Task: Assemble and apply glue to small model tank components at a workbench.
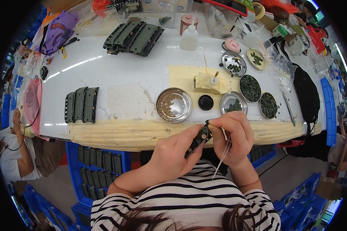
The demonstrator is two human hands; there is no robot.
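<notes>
from my remote station i follow one dark part (pixel 199 139) above the table's near edge, between the two hands. left hand (pixel 175 148): fingers closed round the part's body, a tan round spot showing between them. right hand (pixel 233 134): thumb and forefinger pinched together at the part's far end, with tweezers (pixel 222 158) hanging below the palm, tips toward the lap. i judge this part to be midway, since it is held for close handwork. on the table's left lie a near set (pixel 81 105) and a far pile (pixel 134 37) of dark strips; which are done and which are left, i cannot tell. the left tin (pixel 185 112) holds brown bits, so supply remains.
</notes>
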